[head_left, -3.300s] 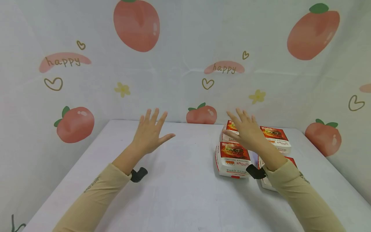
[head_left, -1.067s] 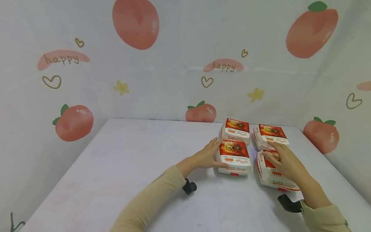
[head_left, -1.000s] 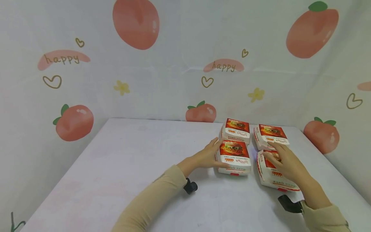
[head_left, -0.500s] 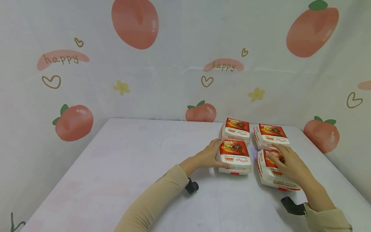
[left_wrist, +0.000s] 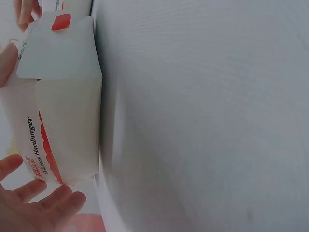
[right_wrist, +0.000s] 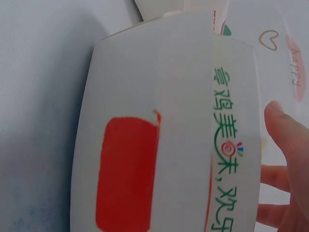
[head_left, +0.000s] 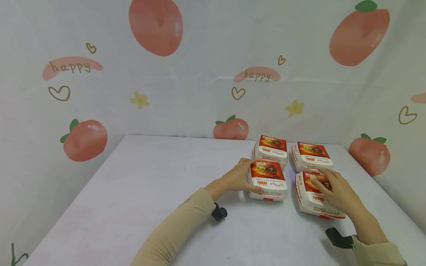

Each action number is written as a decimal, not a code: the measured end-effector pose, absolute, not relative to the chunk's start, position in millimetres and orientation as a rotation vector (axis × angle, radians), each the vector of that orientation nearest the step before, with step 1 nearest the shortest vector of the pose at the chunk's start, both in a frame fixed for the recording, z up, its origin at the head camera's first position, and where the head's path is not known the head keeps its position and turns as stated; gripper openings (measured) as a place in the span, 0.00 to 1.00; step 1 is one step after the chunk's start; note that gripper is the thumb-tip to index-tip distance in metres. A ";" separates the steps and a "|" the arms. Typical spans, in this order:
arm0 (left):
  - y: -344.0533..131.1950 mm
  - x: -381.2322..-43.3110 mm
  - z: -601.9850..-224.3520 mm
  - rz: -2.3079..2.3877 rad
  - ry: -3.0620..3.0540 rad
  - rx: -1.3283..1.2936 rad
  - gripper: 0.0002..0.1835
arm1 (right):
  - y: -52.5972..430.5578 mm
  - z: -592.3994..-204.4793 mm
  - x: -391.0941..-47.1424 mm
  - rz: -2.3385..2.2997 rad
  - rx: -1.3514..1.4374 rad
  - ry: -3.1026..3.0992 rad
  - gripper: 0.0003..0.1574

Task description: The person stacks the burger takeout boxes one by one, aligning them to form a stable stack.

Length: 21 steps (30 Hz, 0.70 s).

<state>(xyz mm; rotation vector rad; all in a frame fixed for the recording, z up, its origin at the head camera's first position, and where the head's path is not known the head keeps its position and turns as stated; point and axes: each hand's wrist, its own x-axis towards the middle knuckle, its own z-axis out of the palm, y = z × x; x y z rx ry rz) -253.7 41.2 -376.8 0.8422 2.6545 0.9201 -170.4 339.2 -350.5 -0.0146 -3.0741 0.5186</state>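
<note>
In the head view, my left hand (head_left: 236, 178) grips the front-left burger box (head_left: 267, 183), a white carton with a red burger picture on top. Its thumb lies along the box's front and its fingers along the left side; the left wrist view shows the fingertips (left_wrist: 67, 203) at the carton's side wall. My right hand (head_left: 337, 192) hangs over the right part of the front-right burger box (head_left: 313, 201), thumb above the lid, some fingers hidden. In the right wrist view, that box's front (right_wrist: 125, 174) with its red tab fills the middle.
Two more burger boxes stand behind: one at back left (head_left: 271, 149), touching or nearly touching the box in front, and one at back right (head_left: 313, 155). All rest on a white-covered table (head_left: 159, 177). A fruit-printed cloth (head_left: 199, 55) hangs behind.
Both hands have come from above the table to the two front boxes. In the last half second the front-left box has shifted slightly left; the right hand has edged right.
</note>
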 end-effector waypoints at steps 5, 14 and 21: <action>33.1 -255.7 -376.5 0.956 2.662 0.825 0.54 | 344.4 -352.9 -169.8 0.503 -0.022 -3.092 0.50; 12.6 -255.7 -371.8 0.976 2.677 0.824 0.53 | 350.5 -359.4 -170.7 0.523 -0.073 -3.113 0.51; -7.1 -250.8 -364.6 1.022 2.664 0.827 0.53 | 350.8 -361.9 -170.9 0.547 -0.079 -3.119 0.51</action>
